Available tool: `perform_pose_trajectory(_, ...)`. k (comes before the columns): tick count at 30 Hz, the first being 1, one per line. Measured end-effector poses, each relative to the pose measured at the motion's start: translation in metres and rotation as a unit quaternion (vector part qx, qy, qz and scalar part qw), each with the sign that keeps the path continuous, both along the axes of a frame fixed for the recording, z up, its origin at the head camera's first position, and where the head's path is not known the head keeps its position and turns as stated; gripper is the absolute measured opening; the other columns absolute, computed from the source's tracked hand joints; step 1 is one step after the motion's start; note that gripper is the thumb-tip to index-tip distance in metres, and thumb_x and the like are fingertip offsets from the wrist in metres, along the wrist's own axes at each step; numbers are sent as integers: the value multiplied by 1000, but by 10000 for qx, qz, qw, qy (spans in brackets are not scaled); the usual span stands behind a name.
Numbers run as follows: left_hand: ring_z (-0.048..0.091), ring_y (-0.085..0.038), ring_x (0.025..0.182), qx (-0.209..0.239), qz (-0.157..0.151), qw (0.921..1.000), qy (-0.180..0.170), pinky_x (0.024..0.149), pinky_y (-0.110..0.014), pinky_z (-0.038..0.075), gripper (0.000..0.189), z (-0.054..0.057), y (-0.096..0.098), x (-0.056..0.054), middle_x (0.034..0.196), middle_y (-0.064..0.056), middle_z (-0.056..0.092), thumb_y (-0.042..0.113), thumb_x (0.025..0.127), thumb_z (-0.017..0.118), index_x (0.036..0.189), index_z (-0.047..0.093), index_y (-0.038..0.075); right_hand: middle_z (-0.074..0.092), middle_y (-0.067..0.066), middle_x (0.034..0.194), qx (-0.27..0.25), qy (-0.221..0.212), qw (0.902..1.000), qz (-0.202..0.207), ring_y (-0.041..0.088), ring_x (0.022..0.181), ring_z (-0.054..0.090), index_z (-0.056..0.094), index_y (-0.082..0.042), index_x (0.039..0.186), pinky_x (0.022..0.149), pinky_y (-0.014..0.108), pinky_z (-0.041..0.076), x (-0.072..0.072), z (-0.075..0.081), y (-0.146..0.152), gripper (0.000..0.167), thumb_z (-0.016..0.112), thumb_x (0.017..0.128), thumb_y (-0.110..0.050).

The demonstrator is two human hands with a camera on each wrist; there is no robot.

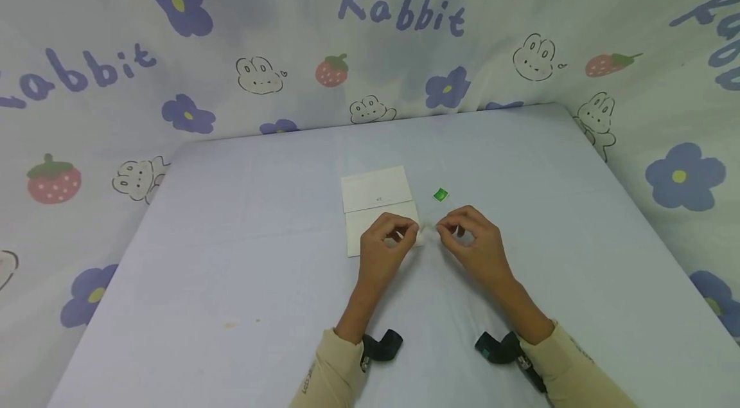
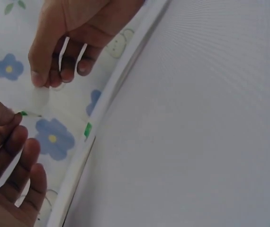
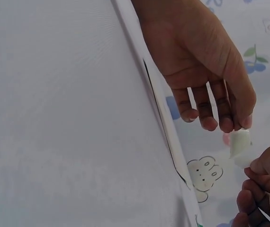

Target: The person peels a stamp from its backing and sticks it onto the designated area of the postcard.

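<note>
My left hand (image 1: pixel 383 252) pinches a small green-faced sticker (image 2: pixel 24 113) between thumb and index finger; its pale back (image 3: pixel 240 141) shows in the right wrist view. Facing it, my right hand (image 1: pixel 478 246) pinches a thin translucent piece of film (image 2: pixel 40 98) between thumb and fingertips. The two pieces are very close together in the head view. Partly behind the left hand lies an open white folded card (image 1: pixel 378 188) with a small mark on it. A green square sticker (image 1: pixel 441 195) lies right of the card, beyond the right hand.
White cloth covers the table (image 1: pixel 248 202), with faint stains (image 1: pixel 230 325) at the front left. A printed curtain (image 1: pixel 405 61) with rabbits, flowers and strawberries surrounds the back and sides. Black devices (image 1: pixel 384 345) are strapped at both wrists.
</note>
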State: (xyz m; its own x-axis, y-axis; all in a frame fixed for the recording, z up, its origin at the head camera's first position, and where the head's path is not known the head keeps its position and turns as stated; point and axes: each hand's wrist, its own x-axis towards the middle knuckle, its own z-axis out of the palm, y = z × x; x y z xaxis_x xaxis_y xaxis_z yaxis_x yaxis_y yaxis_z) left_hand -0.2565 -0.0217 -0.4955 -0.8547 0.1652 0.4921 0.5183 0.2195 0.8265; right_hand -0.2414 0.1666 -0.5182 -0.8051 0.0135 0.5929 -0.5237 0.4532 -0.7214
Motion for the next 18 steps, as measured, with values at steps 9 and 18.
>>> perform_pose_trajectory(9,64,-25,80,91,91,9999,72,65,-41,55,3,16,-2,6,88,-14,68,-4,88,73,91,73,-5,64,12,86,-94,-178,9995,-239,23,72,54,72,3,85,65,28,45,14,34,-10,11,73,83,13)
perform_pose_trajectory(18,64,-15,83,136,9,9999,15,67,-32,55,7,-16,-7,-11,92,0,68,14,93,73,94,77,8,64,-6,91,-107,-1056,9941,-225,12,80,58,75,-9,90,71,22,48,-1,0,5,4,75,91,-13)
